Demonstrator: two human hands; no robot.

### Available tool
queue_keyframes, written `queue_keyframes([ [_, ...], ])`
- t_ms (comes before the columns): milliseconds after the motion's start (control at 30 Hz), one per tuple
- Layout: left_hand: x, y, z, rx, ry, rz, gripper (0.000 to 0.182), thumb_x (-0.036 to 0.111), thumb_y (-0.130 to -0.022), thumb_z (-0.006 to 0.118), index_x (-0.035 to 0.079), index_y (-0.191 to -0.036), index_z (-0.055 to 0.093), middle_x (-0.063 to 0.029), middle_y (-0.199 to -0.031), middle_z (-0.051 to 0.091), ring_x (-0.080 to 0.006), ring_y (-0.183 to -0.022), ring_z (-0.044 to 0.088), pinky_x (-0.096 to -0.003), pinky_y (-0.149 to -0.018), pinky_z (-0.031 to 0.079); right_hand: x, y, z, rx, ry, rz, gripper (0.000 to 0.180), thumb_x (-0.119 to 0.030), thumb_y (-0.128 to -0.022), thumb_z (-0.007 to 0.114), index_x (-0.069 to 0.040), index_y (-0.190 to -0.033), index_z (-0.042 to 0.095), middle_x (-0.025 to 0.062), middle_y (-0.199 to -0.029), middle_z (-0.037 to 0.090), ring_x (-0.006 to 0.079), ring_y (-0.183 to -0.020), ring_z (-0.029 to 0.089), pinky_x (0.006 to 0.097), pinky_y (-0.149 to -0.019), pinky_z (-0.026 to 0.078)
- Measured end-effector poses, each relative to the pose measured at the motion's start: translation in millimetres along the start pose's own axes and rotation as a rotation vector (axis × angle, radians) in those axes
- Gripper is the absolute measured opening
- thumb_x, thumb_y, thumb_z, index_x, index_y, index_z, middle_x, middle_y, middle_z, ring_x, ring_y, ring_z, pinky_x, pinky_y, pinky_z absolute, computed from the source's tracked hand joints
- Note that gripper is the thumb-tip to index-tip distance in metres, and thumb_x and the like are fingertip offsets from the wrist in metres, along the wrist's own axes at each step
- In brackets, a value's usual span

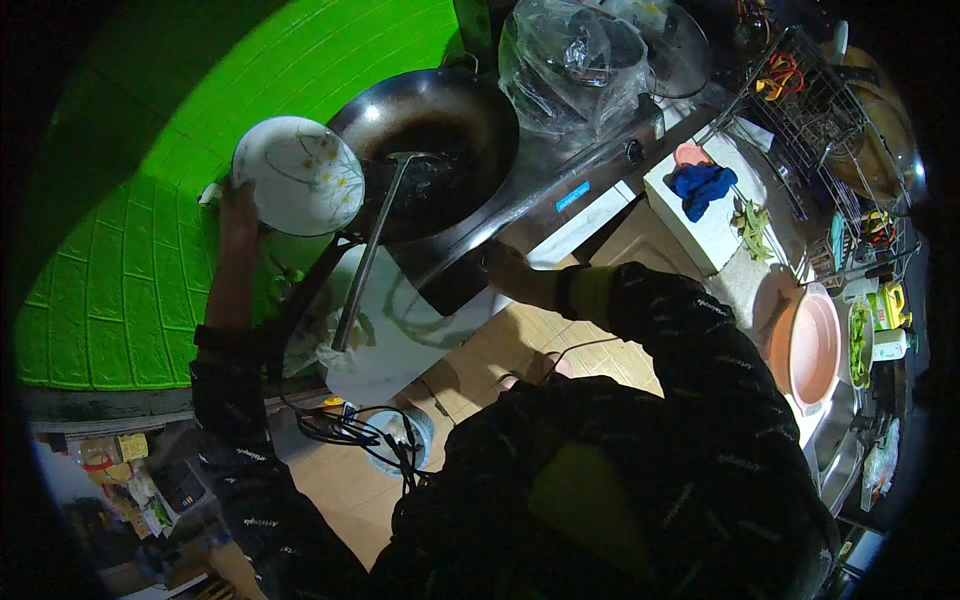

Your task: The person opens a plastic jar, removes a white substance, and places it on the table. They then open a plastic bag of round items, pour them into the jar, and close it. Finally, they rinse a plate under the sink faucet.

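Observation:
My left hand (238, 202) grips the left rim of a white bowl with a floral pattern (296, 176), held beside and partly over the left edge of a dark wok (480, 112). A metal spatula (373, 247) rests with its head in the wok and its handle hanging over the rim. Dark liquid seems to lie at the wok's bottom. My right hand (506, 264) is at the front panel of the gas stove (540, 202), near its left knob; the fingers are partly hidden. The wok's handle (319, 277) points towards me.
A pot covered in clear plastic (574, 67) stands right of the wok. Farther right are a blue cloth (703, 189) on a white block, a wire rack (817, 112) and a pink basin (814, 352). Black cables (337, 427) hang over a blue bin (421, 435). A green brick-patterned wall (150, 277) borders the left.

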State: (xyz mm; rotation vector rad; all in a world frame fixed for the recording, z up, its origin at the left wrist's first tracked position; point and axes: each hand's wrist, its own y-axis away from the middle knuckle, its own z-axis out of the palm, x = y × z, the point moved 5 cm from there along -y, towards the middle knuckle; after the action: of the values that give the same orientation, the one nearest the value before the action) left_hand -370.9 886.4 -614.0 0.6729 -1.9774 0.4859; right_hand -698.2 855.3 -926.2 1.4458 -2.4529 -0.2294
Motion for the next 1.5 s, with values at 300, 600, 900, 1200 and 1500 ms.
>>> queue_keyframes([
  [300,54,17,36,0.001,-0.540,0.709,0.049,0.005,-0.085,0.042,0.009,-0.133,0.035,-0.0240,-0.115,0.053,-0.0392,-0.107,0.052,-0.0472,-0.092,0.040,-4,9,1,0.098,0.171,-0.006,0.019,-0.019,-0.066,0.064,-0.006,-0.079,0.068,0.0116,-0.087,0.063,0.0318,-0.081,0.060,0.0415,-0.055,0.049],
  [600,52,26,27,0.003,-0.206,0.537,0.049,0.010,-0.085,0.050,0.003,-0.131,0.036,-0.0264,-0.116,0.053,-0.0388,-0.112,0.050,-0.0511,-0.091,0.041,-5,8,-3,0.289,0.279,0.021,0.014,-0.018,-0.068,0.064,-0.006,-0.076,0.066,0.0113,-0.081,0.062,0.0306,-0.074,0.059,0.0422,-0.052,0.049],
  [900,29,37,-20,-0.045,-0.032,0.362,0.060,0.018,-0.071,0.077,-0.004,-0.120,0.049,-0.0198,-0.121,0.054,-0.0296,-0.108,0.056,-0.0437,-0.087,0.051,-1,4,-4,0.344,0.334,0.048,0.011,-0.016,-0.070,0.063,-0.006,-0.072,0.063,0.0110,-0.075,0.061,0.0294,-0.068,0.058,0.0428,-0.050,0.048],
  [1200,24,98,-59,-0.190,0.773,-0.062,0.050,0.030,-0.090,0.051,0.008,-0.134,0.041,-0.0182,-0.137,0.042,-0.0348,-0.126,0.041,-0.0562,-0.093,0.044,0,-8,18,0.510,0.379,0.130,0.010,-0.014,-0.073,0.062,-0.005,-0.068,0.061,0.0107,-0.070,0.059,0.0283,-0.062,0.058,0.0434,-0.048,0.048],
  [1500,12,145,-84,-0.126,0.605,0.007,0.043,0.028,-0.092,0.048,0.002,-0.126,0.048,-0.0140,-0.122,0.055,-0.0293,-0.113,0.053,-0.0460,-0.091,0.047,1,-26,43,0.412,0.560,0.055,0.014,-0.018,-0.077,0.056,-0.005,-0.074,0.062,0.0101,-0.071,0.057,0.0275,-0.054,0.055,0.0406,-0.039,0.043],
])
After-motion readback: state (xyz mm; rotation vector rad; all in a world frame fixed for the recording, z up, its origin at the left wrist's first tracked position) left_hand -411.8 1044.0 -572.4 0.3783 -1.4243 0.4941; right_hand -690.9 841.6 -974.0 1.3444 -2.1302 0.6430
